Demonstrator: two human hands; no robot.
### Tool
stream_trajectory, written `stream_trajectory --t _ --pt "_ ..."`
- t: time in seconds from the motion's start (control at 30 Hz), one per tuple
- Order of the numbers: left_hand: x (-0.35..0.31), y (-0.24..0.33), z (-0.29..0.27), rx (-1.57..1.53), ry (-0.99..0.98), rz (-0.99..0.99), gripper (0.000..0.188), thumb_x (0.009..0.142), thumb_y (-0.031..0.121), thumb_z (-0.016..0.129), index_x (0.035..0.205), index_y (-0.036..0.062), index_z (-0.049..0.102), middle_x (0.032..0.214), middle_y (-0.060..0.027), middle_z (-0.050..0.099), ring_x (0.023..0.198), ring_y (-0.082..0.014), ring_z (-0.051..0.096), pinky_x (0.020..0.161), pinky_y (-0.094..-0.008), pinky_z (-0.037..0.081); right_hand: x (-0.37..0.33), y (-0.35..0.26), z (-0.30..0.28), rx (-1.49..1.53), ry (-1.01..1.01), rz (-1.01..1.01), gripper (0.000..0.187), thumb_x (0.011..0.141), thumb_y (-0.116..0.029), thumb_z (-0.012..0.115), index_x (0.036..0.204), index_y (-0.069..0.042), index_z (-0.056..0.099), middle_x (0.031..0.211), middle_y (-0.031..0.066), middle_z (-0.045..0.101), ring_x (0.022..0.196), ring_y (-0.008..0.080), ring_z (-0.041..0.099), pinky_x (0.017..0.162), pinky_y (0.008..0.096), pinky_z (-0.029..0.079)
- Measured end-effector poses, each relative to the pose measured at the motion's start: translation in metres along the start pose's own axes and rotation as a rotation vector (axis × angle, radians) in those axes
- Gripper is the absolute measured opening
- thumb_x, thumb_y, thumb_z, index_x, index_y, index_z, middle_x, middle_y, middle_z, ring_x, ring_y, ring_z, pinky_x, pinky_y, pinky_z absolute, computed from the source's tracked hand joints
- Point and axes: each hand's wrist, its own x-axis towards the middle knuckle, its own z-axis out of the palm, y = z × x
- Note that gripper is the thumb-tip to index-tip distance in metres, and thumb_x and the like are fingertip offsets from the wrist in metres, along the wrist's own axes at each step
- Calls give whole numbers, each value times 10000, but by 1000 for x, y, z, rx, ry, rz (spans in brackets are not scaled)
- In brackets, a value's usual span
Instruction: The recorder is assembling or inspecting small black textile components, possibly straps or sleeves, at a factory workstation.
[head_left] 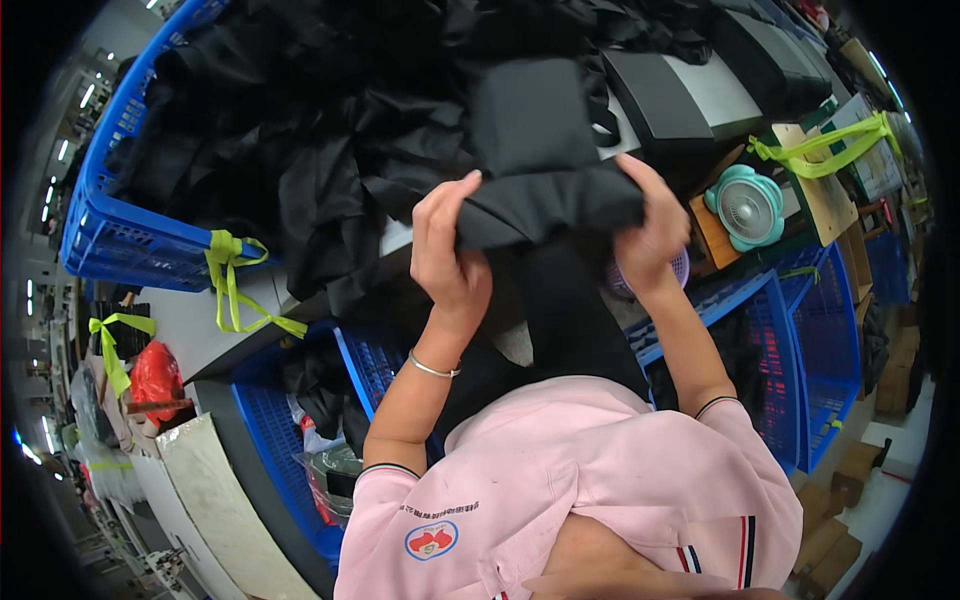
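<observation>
A black fabric piece [550, 205] is stretched between my two hands, its near part folded into a wide band and a squarish panel standing out beyond it. My left hand [440, 240] grips the band's left end, fingers curled and thumb on the edge. At the other end my right hand [652, 225] closes round the cloth, its fingers partly hidden behind. Just past my hands lies a large heap of black cloth [310, 150], and a dark grey and white machine or box [660, 95] stands to the right of the panel.
A blue plastic crate [130, 235] at the left holds part of the heap, with a yellow-green strap [235, 285] tied to it. More blue crates [275, 440] [780, 350] stand beside me. A turquoise fan [745, 207] sits to the right, near a yellow-green ribbon [830, 150].
</observation>
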Motion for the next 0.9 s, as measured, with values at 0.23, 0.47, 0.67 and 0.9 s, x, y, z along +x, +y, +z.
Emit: stream_trajectory --t 0.23,0.47,0.67,0.9 --pt "-9 -43 -14 172 -429 -179 611 876 131 726 1435 36 498 1539 -181 404 1438 -370 360 1161 -450 331 -54 49 105 91 -452 324 568 767 168 499 1212 -146 661 985 112 674 881 380 664 725 416 557" --pt "45 -129 64 237 -670 3 606 981 359 610 1499 86 453 1596 -166 350 1513 -420 195 1214 -555 158 -55 38 97 99 -494 343 495 772 131 563 1196 -105 657 999 129 669 868 387 658 719 416 548" --pt "31 -191 97 556 -932 -34 726 926 552 606 1482 101 480 1569 -191 374 1504 -423 190 1213 -599 92 -35 55 63 307 -710 775 364 859 -197 776 1156 -9 679 1000 131 699 782 230 680 727 308 531" --pt "37 -160 86 301 -640 6 427 911 338 700 1199 23 685 1330 -197 592 1356 -396 449 1174 -536 281 -35 206 12 -552 -382 504 549 900 -305 722 1323 -3 544 1312 186 546 1198 384 539 992 455 446"
